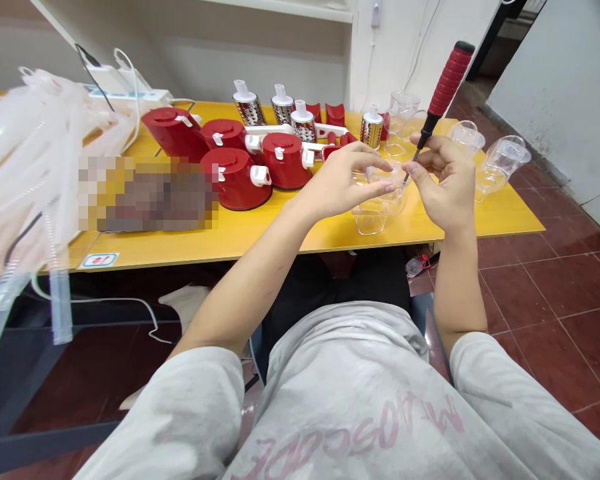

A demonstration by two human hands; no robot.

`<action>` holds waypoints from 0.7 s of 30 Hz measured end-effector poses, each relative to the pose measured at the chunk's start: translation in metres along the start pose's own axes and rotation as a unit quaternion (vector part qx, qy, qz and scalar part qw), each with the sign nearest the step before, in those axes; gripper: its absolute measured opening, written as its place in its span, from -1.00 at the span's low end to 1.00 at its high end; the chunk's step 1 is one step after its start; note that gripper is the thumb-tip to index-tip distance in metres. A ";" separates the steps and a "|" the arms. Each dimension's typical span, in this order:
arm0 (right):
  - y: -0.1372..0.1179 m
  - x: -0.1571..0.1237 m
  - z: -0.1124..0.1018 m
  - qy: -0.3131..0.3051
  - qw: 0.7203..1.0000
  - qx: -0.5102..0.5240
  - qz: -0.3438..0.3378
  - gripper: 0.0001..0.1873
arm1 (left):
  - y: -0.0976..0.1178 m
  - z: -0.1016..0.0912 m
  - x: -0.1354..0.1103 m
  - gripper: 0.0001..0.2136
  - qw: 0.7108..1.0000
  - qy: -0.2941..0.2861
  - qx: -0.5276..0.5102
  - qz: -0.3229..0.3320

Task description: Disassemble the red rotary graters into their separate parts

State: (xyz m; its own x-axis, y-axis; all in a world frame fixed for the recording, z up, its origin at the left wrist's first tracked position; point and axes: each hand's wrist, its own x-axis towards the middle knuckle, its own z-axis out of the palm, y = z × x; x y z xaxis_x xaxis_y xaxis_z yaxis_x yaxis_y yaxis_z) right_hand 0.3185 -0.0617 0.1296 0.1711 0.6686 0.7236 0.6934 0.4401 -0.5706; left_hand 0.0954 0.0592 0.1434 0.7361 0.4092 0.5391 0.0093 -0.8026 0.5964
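Note:
My left hand (356, 175) grips a clear plastic part (371, 223) at the table's front, its fingers and thumb closed around the upper side. In my right hand (447, 180) is a screwdriver (450, 79) with a red and black handle, pinched low near the shaft. It leans with its handle up and to the right, and its tip reaches the clear part beside my left fingertips. Whether the tip sits on a screw is too small to tell. More clear plastic parts (503, 160) stand to the right of my right hand.
Several red housings (237, 180) with white knobs stand left of my hands on the yellow table (280, 233). Behind them are metal grater drums (250, 110) and red parts with white handles. Clear plastic bags (25, 160) hang over the left side, near a power strip (145, 97).

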 end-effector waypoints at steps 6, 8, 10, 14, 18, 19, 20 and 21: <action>0.002 0.000 0.001 -0.002 1.000 0.010 -0.008 -0.27 | 0.001 -0.001 0.000 -0.51 1.000 -0.001 -0.004 -0.001; 0.001 0.000 0.001 -0.003 1.000 0.004 -0.010 -0.26 | 0.001 0.000 0.000 -0.52 1.000 -0.001 -0.004 -0.001; 0.000 0.000 0.001 -0.002 1.000 -0.001 -0.013 -0.25 | 0.001 0.000 0.000 -0.52 1.000 0.002 -0.004 -0.004; -0.001 0.000 0.000 -0.006 1.000 0.007 -0.006 -0.20 | 0.001 0.000 -0.001 -0.50 1.000 0.005 -0.005 -0.010; 0.001 -0.001 -0.002 -0.013 1.000 0.017 -0.009 -0.23 | 0.001 0.000 -0.001 -0.50 1.000 0.003 -0.005 -0.007; 0.002 -0.002 -0.002 -0.015 1.000 0.017 -0.012 -0.25 | 0.001 0.000 -0.001 -0.49 1.000 0.003 -0.003 -0.006; 0.002 -0.002 -0.002 -0.017 1.000 0.015 -0.015 -0.26 | 0.001 0.000 -0.001 -0.49 1.000 0.002 -0.002 -0.005; 0.003 -0.002 -0.002 -0.018 1.000 0.013 -0.017 -0.27 | 0.001 0.000 -0.001 -0.49 1.000 0.002 -0.001 -0.005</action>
State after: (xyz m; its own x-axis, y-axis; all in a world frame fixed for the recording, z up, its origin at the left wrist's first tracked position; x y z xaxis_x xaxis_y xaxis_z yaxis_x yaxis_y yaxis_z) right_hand 0.3215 -0.0633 0.1276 0.1228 0.6741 0.7284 0.6794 0.4779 -0.5568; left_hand 0.0945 0.0581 0.1434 0.7338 0.4180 0.5355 0.0142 -0.7975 0.6031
